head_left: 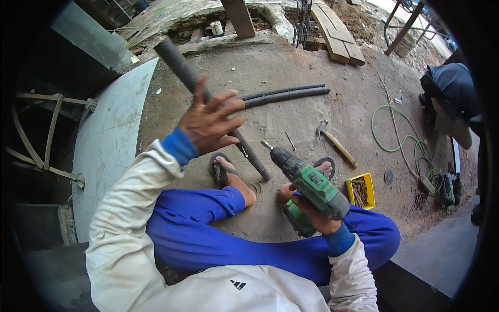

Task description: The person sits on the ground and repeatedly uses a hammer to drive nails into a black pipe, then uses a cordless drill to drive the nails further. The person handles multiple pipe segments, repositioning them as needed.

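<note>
My left hand [212, 120] is on a long dark pipe [179, 65], its fingers loosely spread across it. The pipe slants, its lower end [265, 176] on the ground between my feet and its upper end raised to the left. Beside it, just below my thumb, shows a small screw [244, 151]. In my right hand [318, 218] is a green and black cordless drill [314, 184], gripped by its handle. The drill's bit [266, 144] points up and left, apart from the pipe.
Two more dark pipes [286, 96] lie ahead on the dirt. A claw hammer [338, 145], a yellow box of screws or nails [361, 191] and a black disc [389, 177] are rightward. A green cable [410, 138] coils near another person [452, 99]. A pale board [112, 140] stands left.
</note>
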Demonstrator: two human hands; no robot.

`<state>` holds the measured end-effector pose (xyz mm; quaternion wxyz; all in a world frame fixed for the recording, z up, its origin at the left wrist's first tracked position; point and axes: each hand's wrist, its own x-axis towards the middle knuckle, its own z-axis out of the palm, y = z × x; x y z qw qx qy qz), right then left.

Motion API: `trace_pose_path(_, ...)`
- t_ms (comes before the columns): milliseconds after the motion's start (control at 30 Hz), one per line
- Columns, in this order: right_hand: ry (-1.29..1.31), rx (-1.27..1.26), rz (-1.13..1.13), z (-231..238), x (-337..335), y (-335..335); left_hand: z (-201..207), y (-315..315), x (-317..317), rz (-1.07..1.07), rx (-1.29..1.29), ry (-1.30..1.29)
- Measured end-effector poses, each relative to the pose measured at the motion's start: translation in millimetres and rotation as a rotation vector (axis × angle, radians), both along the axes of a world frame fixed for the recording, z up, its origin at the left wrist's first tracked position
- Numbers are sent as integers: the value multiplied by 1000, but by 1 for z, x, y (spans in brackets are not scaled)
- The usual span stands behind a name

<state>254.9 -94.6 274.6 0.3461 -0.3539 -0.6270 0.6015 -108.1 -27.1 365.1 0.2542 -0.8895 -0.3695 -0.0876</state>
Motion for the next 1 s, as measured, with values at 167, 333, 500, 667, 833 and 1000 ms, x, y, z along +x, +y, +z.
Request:
trace_pose_path(167,-234,445,128,-12,-4,-11,19,1,-60,402,142,-1767)
trace_pose_path(333,-168,318,121,-1,-22,-15,20,16,-122,192,-354,-2456)
trace_pose_path(500,-278,400,114,6,-33,-42,18,9,-113,30,-412,-2330)
trace_pose_path(667,-330,393,70,2,-49,-53,12,36,-84,606,366,-2120)
trace_pose_path(833,-275,273,29,-15,-39,-42,11,61,-56,754,409,-1720)
trace_pose_path(1000,-142,-118,-27,-25,-21,-39,25,107,-7,805,496,-1536)
